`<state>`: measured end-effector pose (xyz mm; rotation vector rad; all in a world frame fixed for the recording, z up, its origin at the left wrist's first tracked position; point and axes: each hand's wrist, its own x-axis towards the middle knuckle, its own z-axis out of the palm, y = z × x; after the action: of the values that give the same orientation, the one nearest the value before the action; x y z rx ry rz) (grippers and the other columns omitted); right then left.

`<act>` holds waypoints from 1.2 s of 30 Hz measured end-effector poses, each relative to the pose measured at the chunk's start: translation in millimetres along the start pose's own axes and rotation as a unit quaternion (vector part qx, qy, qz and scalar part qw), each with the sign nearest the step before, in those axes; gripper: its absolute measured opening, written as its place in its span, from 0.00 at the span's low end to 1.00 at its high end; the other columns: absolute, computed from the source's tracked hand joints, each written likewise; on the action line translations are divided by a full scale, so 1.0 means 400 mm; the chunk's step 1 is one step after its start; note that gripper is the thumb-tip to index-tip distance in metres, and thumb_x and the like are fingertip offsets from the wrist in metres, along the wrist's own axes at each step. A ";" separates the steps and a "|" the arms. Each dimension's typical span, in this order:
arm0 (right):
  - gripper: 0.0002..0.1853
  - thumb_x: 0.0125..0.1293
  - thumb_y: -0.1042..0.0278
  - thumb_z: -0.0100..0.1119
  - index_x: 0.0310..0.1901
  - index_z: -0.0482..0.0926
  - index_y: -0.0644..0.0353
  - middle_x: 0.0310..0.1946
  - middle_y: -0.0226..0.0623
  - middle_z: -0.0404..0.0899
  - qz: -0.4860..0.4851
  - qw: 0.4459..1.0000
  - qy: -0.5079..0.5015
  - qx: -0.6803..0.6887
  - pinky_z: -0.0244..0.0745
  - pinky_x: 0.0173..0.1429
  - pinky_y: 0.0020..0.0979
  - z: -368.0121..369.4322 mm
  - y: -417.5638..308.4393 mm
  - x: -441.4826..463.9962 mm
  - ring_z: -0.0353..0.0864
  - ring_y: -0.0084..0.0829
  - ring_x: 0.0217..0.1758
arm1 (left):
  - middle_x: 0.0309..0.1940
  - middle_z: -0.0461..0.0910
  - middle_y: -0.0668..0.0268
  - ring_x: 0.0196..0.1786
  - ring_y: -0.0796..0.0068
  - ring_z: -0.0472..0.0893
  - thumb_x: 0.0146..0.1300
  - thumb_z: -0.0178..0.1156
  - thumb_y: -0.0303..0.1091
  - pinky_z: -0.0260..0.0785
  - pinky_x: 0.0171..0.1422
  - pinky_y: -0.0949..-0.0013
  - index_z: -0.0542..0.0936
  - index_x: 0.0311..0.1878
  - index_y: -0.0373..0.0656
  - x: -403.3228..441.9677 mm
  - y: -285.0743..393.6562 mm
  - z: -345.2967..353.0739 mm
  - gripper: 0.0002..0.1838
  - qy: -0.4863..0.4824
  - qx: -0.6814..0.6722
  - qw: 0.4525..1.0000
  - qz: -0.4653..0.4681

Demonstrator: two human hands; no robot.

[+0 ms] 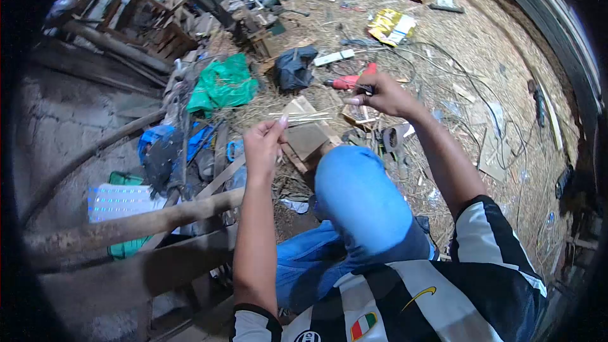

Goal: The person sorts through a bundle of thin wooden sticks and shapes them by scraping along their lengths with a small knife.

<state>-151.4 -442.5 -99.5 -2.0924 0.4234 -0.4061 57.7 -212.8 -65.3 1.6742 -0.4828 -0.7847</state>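
Observation:
Several thin pale sticks point(309, 117) stretch out to the right from my left hand point(265, 145), whose thumb and fingers pinch their left ends. My right hand point(379, 95) is up and to the right, its fingers closed around a small dark object point(365, 89) that is too small to name. Below the sticks, near my knee, lies a wooden block point(307, 140) with a flat top. A red power tool point(347, 82) rests on the ground just beyond my right hand.
A green plastic bag point(223, 83) and a black bag point(295, 68) lie ahead on the left. Farther off is a yellow packet point(391, 26). Cables point(472, 76) cross the straw-covered ground at right. A wooden rail point(133, 225) runs beside my left arm.

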 end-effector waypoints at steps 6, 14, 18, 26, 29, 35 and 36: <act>0.10 0.63 0.65 0.70 0.40 0.85 0.61 0.32 0.38 0.85 0.064 0.997 0.046 -0.017 0.75 0.46 0.35 0.071 0.202 -0.129 0.82 0.29 0.38 | 0.21 0.78 0.68 0.14 0.86 0.67 0.66 0.69 0.37 0.56 0.18 0.79 0.84 0.34 0.37 0.175 -0.118 0.183 0.12 -0.030 -0.045 0.998 -0.018; 0.11 0.63 0.57 0.70 0.38 0.88 0.56 0.28 0.43 0.86 0.277 0.914 0.283 0.087 0.75 0.39 0.41 0.282 0.478 -0.155 0.85 0.39 0.31 | 0.31 0.83 0.65 0.18 0.85 0.72 0.69 0.65 0.42 0.63 0.22 0.79 0.81 0.53 0.38 0.272 -0.235 0.274 0.19 -0.042 -0.009 0.996 -0.073; 0.12 0.63 0.54 0.68 0.37 0.87 0.54 0.30 0.48 0.85 0.394 0.876 0.277 0.000 0.76 0.40 0.45 0.344 0.561 -0.124 0.85 0.48 0.34 | 0.32 0.84 0.66 0.19 0.84 0.72 0.70 0.63 0.43 0.63 0.24 0.79 0.82 0.54 0.38 0.271 -0.303 0.266 0.19 -0.074 0.009 0.991 -0.114; 0.13 0.64 0.54 0.64 0.44 0.86 0.52 0.39 0.51 0.85 0.476 0.851 0.203 -0.093 0.77 0.48 0.51 0.441 0.721 -0.118 0.85 0.53 0.45 | 0.29 0.82 0.67 0.19 0.86 0.71 0.71 0.62 0.43 0.61 0.23 0.79 0.83 0.51 0.38 0.245 -0.360 0.240 0.17 -0.073 0.018 0.986 -0.148; 0.13 0.63 0.54 0.64 0.43 0.86 0.52 0.40 0.52 0.85 0.476 0.852 0.194 -0.105 0.78 0.49 0.52 0.447 0.708 -0.104 0.85 0.53 0.45 | 0.29 0.81 0.70 0.19 0.87 0.71 0.71 0.62 0.45 0.61 0.24 0.79 0.84 0.48 0.41 0.242 -0.364 0.230 0.16 -0.077 0.017 0.986 -0.145; 0.15 0.67 0.52 0.60 0.45 0.85 0.53 0.42 0.51 0.85 0.466 0.862 0.152 -0.129 0.78 0.51 0.51 0.455 0.705 -0.086 0.85 0.52 0.48 | 0.29 0.82 0.66 0.18 0.85 0.71 0.72 0.62 0.42 0.60 0.21 0.80 0.83 0.52 0.37 0.233 -0.344 0.233 0.17 -0.067 0.006 0.985 -0.158; 0.16 0.66 0.51 0.61 0.46 0.85 0.53 0.42 0.51 0.85 0.462 0.867 0.130 -0.133 0.78 0.52 0.51 0.454 0.706 -0.084 0.85 0.52 0.49 | 0.29 0.82 0.66 0.18 0.85 0.71 0.72 0.62 0.42 0.60 0.21 0.80 0.83 0.51 0.37 0.229 -0.338 0.234 0.17 -0.069 0.020 0.983 -0.167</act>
<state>-140.3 -437.0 -436.5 -1.8182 1.6237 -0.0418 41.3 -306.2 -228.1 1.7688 -0.3162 -1.1489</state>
